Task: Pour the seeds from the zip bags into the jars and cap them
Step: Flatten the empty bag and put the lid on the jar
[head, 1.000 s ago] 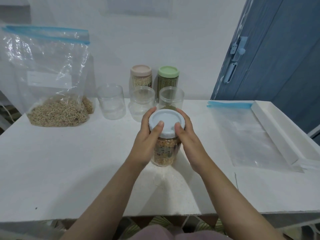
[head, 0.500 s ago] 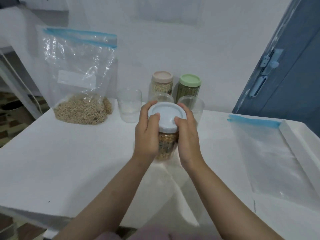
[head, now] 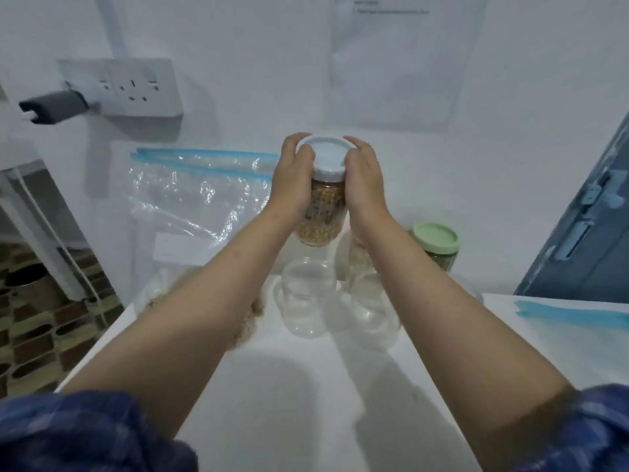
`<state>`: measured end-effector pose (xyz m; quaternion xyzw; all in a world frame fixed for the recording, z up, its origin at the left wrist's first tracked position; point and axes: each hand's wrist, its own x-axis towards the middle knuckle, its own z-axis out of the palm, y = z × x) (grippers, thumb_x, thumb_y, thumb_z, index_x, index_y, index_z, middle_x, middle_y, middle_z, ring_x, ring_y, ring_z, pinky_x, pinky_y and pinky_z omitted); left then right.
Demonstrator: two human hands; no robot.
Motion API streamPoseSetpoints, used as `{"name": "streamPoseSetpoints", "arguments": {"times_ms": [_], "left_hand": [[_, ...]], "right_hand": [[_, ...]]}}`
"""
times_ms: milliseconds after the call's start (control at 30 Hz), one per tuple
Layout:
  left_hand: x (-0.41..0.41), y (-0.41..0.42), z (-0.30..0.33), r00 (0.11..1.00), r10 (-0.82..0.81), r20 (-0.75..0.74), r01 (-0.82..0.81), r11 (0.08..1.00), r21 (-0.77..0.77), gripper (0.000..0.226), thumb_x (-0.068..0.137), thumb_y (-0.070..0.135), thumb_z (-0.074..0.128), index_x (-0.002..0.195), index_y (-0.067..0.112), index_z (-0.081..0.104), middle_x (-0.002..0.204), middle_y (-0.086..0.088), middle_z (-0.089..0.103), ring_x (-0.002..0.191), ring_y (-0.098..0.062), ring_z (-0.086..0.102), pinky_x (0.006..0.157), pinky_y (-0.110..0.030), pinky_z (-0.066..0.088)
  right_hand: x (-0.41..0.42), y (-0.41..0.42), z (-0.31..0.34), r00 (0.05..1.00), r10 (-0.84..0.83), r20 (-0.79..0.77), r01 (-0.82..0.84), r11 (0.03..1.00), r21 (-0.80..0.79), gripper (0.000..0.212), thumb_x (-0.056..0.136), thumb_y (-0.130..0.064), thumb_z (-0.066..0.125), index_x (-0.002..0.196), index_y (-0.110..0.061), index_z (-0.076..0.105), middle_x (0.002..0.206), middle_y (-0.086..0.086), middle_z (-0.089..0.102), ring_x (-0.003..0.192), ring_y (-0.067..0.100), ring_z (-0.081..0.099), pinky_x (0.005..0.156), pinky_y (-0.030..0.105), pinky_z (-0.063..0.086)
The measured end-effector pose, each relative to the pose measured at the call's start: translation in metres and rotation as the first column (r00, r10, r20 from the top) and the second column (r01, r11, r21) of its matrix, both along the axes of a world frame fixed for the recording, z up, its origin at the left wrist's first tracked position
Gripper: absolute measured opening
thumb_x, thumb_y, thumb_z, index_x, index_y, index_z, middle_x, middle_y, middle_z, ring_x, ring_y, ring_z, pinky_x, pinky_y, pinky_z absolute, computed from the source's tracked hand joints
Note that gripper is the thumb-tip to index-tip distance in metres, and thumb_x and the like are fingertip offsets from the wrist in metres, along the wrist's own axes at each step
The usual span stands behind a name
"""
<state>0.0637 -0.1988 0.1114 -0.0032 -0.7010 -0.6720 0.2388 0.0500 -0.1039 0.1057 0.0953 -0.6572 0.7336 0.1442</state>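
Jar (head: pixel 320 212) held up in the air above the worktop (head: pixel 306 386), between both hands, well clear of the surface. Clear plastic, round, packed w/ tan-yellow seeds nearly to the neck. White lid (head: pixel 326 156) sits on top; can't tell if fully screwed down.

Left hand (head: pixel 292 185) wraps jar's left side, fingers curled round lid rim. Right hand (head: pixel 362 185) wraps the right side, fingers curled over lid edge. Both grip the jar.

Below it on worktop: two empty clear jars, one (head: pixel 306 301) at centre, other (head: pixel 372 318) just beside it on the right, partly behind right forearm. Green-lidded jar (head: pixel 435 245) at back right, dark-green fill. Another seed jar mostly hidden by right arm.

Big zip bag (head: pixel 200 195) stands at back left, blue zip strip on top, seeds in its bottom partly hidden by left arm. Flat zip bag (head: pixel 571 316) at right edge.
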Motion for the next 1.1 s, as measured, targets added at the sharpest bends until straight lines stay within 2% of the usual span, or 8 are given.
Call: {"name": "streamPoseSetpoints", "arguments": {"times_ms": [200,367,467,567,700,900,1000,1100], "left_hand": [[-0.055,-0.023,-0.057,0.992,0.003,0.125,0.005,0.998,-0.057,0.028,0.096,0.021,0.037,0.119,0.023,0.053,0.098,0.004,0.060,0.096,-0.019,0.059,0.084,-0.035,0.049],[-0.068,-0.029,-0.091,0.979,0.005,0.204,0.012,0.996,-0.083,0.034,0.094,0.024,0.035,0.124,0.019,0.052,0.109,-0.002,0.061,0.102,-0.022,0.058,0.086,-0.033,0.047],[-0.068,-0.029,-0.106,0.977,0.021,0.213,0.000,0.995,-0.097,0.052,0.079,0.033,0.032,0.124,0.020,0.053,0.113,-0.004,0.063,0.103,-0.023,0.060,0.089,-0.035,0.049],[-0.067,-0.028,-0.119,0.969,0.049,0.244,-0.029,0.996,-0.086,0.038,0.089,0.025,0.036,0.119,0.018,0.057,0.108,-0.003,0.063,0.106,-0.026,0.061,0.091,-0.037,0.050],[-0.067,-0.029,-0.131,0.963,0.037,0.266,-0.025,0.999,-0.047,0.041,0.085,0.025,0.036,0.118,0.014,0.058,0.107,-0.004,0.064,0.104,-0.026,0.062,0.092,-0.040,0.052],[-0.070,-0.030,-0.137,0.969,0.033,0.246,-0.019,0.998,-0.059,0.039,0.095,0.008,0.037,0.131,0.008,0.052,0.127,-0.013,0.058,0.115,-0.030,0.058,0.101,-0.046,0.048],[-0.069,-0.029,-0.137,0.972,0.047,0.232,-0.019,0.992,-0.121,0.039,0.103,0.012,0.035,0.140,0.008,0.046,0.137,-0.012,0.054,0.125,-0.027,0.053,0.108,-0.040,0.042],[-0.062,-0.026,-0.135,0.981,0.059,0.185,-0.018,0.976,-0.218,0.041,0.107,0.019,0.033,0.145,0.006,0.043,0.148,-0.008,0.047,0.138,-0.021,0.042,0.112,-0.025,0.030]], "right_hand": [[-0.054,-0.024,-0.052,0.992,-0.078,0.098,0.071,0.995,0.076,0.037,0.097,-0.006,0.036,0.130,-0.011,0.053,0.109,-0.003,0.057,0.101,0.014,0.055,0.072,0.012,0.045],[-0.071,-0.035,-0.095,0.979,-0.126,0.161,0.098,0.980,0.175,0.039,0.093,-0.013,0.037,0.128,-0.017,0.055,0.115,0.000,0.060,0.110,0.020,0.058,0.097,0.036,0.049],[-0.071,-0.036,-0.108,0.972,-0.163,0.168,0.130,0.972,0.194,0.039,0.093,-0.012,0.038,0.127,-0.017,0.056,0.113,-0.001,0.061,0.106,0.018,0.058,0.093,0.032,0.048],[-0.069,-0.037,-0.119,0.962,-0.173,0.213,0.131,0.972,0.196,0.039,0.094,-0.004,0.039,0.128,-0.012,0.057,0.112,0.002,0.061,0.102,0.018,0.057,0.086,0.026,0.046],[-0.066,-0.036,-0.128,0.959,-0.127,0.254,0.068,0.971,0.230,0.040,0.092,0.000,0.037,0.128,-0.010,0.054,0.114,0.008,0.061,0.103,0.022,0.058,0.087,0.031,0.048],[-0.070,-0.034,-0.122,0.957,-0.138,0.255,0.027,0.918,0.395,0.042,0.094,-0.001,0.035,0.133,-0.010,0.049,0.117,0.010,0.058,0.103,0.024,0.056,0.089,0.035,0.048],[-0.068,-0.034,-0.119,0.956,-0.204,0.209,0.085,0.878,0.470,0.042,0.098,-0.003,0.035,0.138,-0.008,0.050,0.130,0.012,0.059,0.116,0.026,0.055,0.089,0.025,0.039],[-0.059,-0.031,-0.114,0.966,-0.234,0.108,0.144,0.837,0.527,0.041,0.105,-0.013,0.034,0.143,-0.005,0.046,0.146,0.011,0.051,0.136,0.024,0.045,0.106,0.025,0.031]]}}
